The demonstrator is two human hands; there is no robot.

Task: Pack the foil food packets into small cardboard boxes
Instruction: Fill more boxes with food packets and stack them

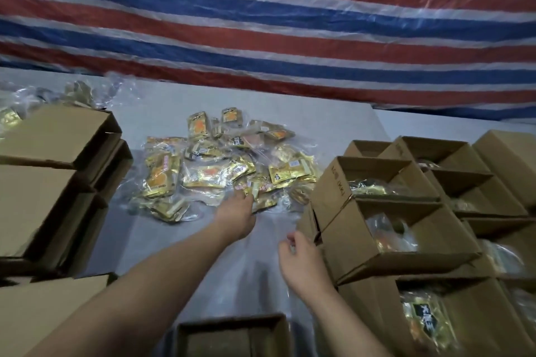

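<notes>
A heap of gold foil food packets (214, 171) in clear plastic bags lies on the grey table (162, 113). My left hand (236, 217) reaches into the near edge of the heap, its fingertips on a packet; whether it grips one is hidden. My right hand (298, 258) hovers over a clear plastic sheet (261, 264) with loosely curled fingers, holding nothing that I can see. An open small cardboard box (232, 336) sits at the bottom centre, just under my arms.
Stacked cardboard boxes (52, 171) stand on the left. On the right are several open boxes (406, 211), some with bagged packets inside. More bagged packets (58, 93) lie at the back left. A red, white and blue striped tarp (261, 23) hangs behind.
</notes>
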